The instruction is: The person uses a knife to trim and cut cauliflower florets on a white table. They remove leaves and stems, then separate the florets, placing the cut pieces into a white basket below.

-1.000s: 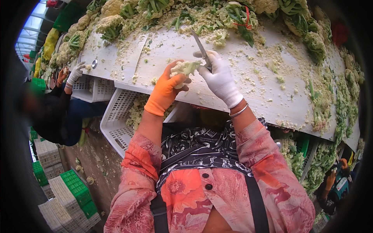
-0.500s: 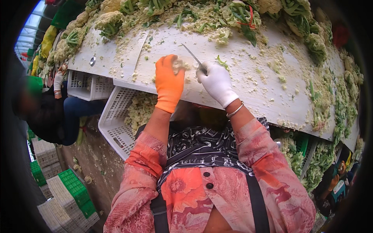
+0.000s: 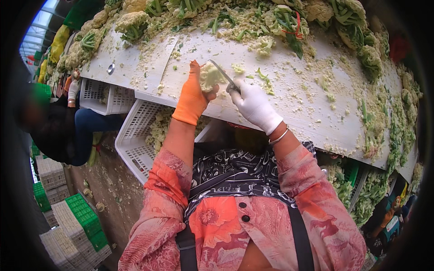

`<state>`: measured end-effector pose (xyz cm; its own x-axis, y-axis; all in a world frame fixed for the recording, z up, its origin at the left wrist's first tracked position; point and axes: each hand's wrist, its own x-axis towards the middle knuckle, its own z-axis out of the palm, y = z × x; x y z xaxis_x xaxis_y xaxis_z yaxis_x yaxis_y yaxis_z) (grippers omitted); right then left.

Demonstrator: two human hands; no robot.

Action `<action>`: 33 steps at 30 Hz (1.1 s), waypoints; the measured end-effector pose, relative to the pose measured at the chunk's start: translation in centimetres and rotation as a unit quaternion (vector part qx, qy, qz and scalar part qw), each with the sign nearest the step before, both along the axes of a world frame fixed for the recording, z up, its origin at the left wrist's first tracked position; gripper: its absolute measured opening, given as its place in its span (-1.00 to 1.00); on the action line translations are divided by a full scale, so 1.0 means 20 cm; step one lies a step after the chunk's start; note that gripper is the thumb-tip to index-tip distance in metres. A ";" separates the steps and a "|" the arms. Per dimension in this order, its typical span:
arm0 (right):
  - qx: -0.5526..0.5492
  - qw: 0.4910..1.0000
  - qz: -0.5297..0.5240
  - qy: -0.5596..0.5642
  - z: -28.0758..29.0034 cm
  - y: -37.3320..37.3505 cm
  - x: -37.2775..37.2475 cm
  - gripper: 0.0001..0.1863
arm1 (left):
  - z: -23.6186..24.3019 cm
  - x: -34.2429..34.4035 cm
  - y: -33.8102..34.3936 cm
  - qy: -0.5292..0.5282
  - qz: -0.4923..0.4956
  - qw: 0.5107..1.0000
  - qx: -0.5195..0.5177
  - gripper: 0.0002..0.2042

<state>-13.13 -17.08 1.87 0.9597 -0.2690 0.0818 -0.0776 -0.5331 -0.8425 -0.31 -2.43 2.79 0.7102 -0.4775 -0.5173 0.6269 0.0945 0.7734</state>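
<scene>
In its orange glove, my left hand [image 3: 195, 95] grips a pale piece of cauliflower [image 3: 209, 77] above the white tabletop [image 3: 289, 81]. My right hand [image 3: 254, 103], gloved in white, is closed around the dark handle of a small knife [image 3: 222, 72]. The blade points up and to the left, its tip close beside the cauliflower piece; I cannot tell whether they touch. Green-white stem scraps [image 3: 265, 79] lie on the table just beyond my right hand. Below my left forearm stands a white perforated crate [image 3: 131, 147] with cut florets [image 3: 158, 128] in it.
Cauliflower heads with leaves [image 3: 181, 7] and crumbs are heaped along the far edge and right side. A co-worker's gloved hand [image 3: 73, 89] is at the left, near another white crate [image 3: 113, 99]. Green and white crates [image 3: 83, 217] are stacked on the floor at lower left.
My left hand has turned, bringing the cauliflower piece into clearer view beside the blade. My right hand has shifted slightly down and right with the knife. Another cut scrap now lies on the table.
</scene>
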 end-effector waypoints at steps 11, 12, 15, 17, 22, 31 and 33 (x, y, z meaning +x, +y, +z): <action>0.132 0.988 0.048 0.071 -0.07 0.02 0.02 -0.76 | -0.01 -0.06 0.02 -0.174 -0.083 0.979 0.059 -0.45; 0.231 0.961 0.054 0.143 0.03 0.02 0.01 -0.76 | -0.01 -0.06 0.03 -0.171 -0.080 0.980 0.061 -0.46; 0.416 0.879 0.077 0.220 0.10 0.01 0.00 -0.77 | -0.03 -0.05 0.04 -0.038 -0.053 0.997 -0.037 -0.52; 0.488 0.838 0.091 0.225 0.09 0.01 0.00 -0.77 | -0.02 -0.04 0.04 0.004 -0.047 0.997 -0.064 -0.51; 0.671 0.698 0.064 0.243 -0.02 0.02 0.00 -0.76 | 0.02 -0.04 0.07 0.030 -0.091 0.992 -0.085 -0.37; 0.282 0.922 0.011 0.266 -0.02 0.03 0.01 -0.79 | 0.02 -0.01 0.10 -0.009 -0.144 0.989 0.036 -0.36; 0.313 0.918 -0.010 0.242 0.00 0.02 0.00 -0.78 | 0.02 -0.02 0.07 -0.088 -0.124 0.982 0.111 -0.43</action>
<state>-13.04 -16.59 1.79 0.8373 -0.1367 -0.5294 -0.5281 0.0491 -0.8478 -0.70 -0.96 3.24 0.6748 -0.5361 -0.5072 0.4635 -0.2270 0.8565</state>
